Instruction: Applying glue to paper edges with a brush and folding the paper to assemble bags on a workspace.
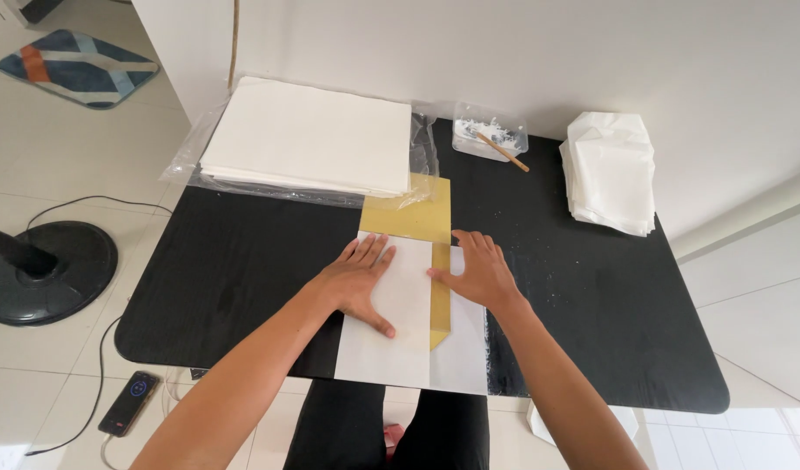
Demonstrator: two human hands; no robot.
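Note:
A sheet of paper, gold on one face and white on the other [406, 218], lies on the black table [235, 270] in front of me. Its white flaps are folded inward, leaving a gold strip down the middle. My left hand [361, 278] lies flat on the left white flap with fingers spread. My right hand [477, 271] presses flat on the right flap, its thumb at the gold strip's edge. Neither hand grips anything.
A thick stack of white paper on clear plastic wrap [309, 139] sits at the table's back left. A small clear tub of white paste with a wooden stick [490, 135] is behind; a pile of folded white pieces [611, 170] at back right. A phone [130, 403] lies on the floor.

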